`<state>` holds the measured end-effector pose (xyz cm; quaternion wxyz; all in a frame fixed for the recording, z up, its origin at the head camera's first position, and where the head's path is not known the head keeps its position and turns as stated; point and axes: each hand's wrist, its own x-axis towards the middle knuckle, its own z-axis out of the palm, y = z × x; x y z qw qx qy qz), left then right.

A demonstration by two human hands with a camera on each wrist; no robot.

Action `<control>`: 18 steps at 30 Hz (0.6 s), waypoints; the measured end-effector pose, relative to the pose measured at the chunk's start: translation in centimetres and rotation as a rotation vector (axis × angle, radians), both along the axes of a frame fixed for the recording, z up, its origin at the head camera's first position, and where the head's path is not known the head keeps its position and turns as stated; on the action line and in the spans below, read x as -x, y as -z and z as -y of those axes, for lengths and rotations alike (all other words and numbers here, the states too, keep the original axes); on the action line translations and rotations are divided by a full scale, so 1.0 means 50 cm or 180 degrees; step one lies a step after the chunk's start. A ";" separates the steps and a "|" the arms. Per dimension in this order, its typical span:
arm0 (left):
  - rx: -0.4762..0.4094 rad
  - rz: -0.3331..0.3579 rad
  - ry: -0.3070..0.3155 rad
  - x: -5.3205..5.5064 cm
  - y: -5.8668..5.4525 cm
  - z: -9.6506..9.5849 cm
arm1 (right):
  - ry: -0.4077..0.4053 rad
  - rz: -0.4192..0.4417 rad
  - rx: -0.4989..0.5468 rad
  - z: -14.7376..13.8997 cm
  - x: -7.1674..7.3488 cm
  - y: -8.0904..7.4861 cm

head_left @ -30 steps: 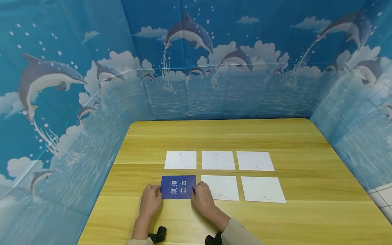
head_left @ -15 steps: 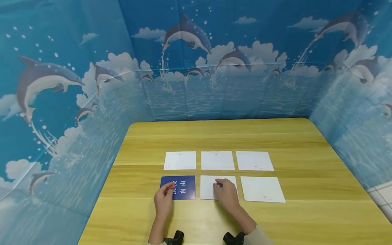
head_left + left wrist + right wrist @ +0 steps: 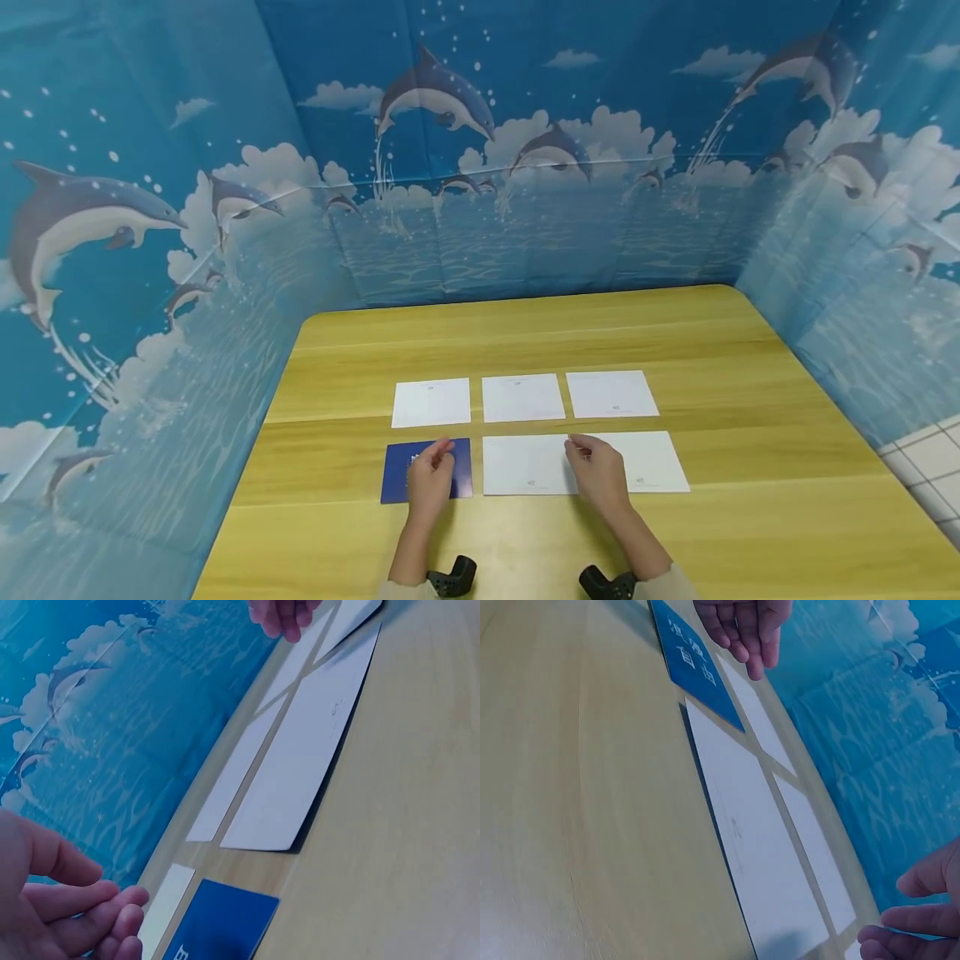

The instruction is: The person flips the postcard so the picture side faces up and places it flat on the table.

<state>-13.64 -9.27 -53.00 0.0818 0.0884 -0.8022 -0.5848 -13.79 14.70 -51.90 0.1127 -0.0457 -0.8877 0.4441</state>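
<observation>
A dark blue card (image 3: 394,477) with white characters lies at the left end of the nearer row. My left hand (image 3: 431,482) hovers above it and covers part of the lettering. In the left wrist view the left hand's (image 3: 67,907) fingers are loosely bent with nothing between them. To the right, in the same row, lie two white cards, the middle one (image 3: 525,462) and the right one (image 3: 651,458). Over the place where they adjoin hangs my right hand (image 3: 600,475), hiding the border between them. The right wrist view shows the right hand (image 3: 922,907) holding nothing, fingers relaxed.
Behind, a second row holds three white cards: left (image 3: 431,403), middle (image 3: 522,398) and right (image 3: 611,394). All lie on a yellow wood-grain table (image 3: 750,533). A blue dolphin-print curtain (image 3: 480,233) surrounds its back and sides.
Both hands gripped the blue card's edges, then let go. They rose and moved right, the right hand past the middle white card. The head view has shifted slightly.
</observation>
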 end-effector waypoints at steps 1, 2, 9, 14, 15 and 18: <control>0.0018 0.0010 0.0054 0.001 -0.001 -0.003 | 0.0014 0.0011 0.0008 -0.005 0.000 0.000; 0.0057 0.0028 0.0106 0.003 -0.002 -0.007 | 0.0035 0.0024 0.0008 -0.009 0.001 0.000; 0.0185 0.0041 0.0378 0.005 -0.003 -0.026 | 0.0061 0.0083 0.0086 -0.031 0.005 -0.001; 0.0318 -0.0018 0.0479 0.007 -0.002 -0.042 | -0.0021 0.0194 0.0051 -0.035 0.007 0.007; 0.0349 -0.0012 0.0518 0.007 -0.002 -0.045 | -0.0039 0.0224 0.0037 -0.035 0.008 0.009; 0.0464 0.0026 0.0607 0.007 0.000 -0.049 | -0.0079 0.0327 -0.0005 -0.031 0.010 0.016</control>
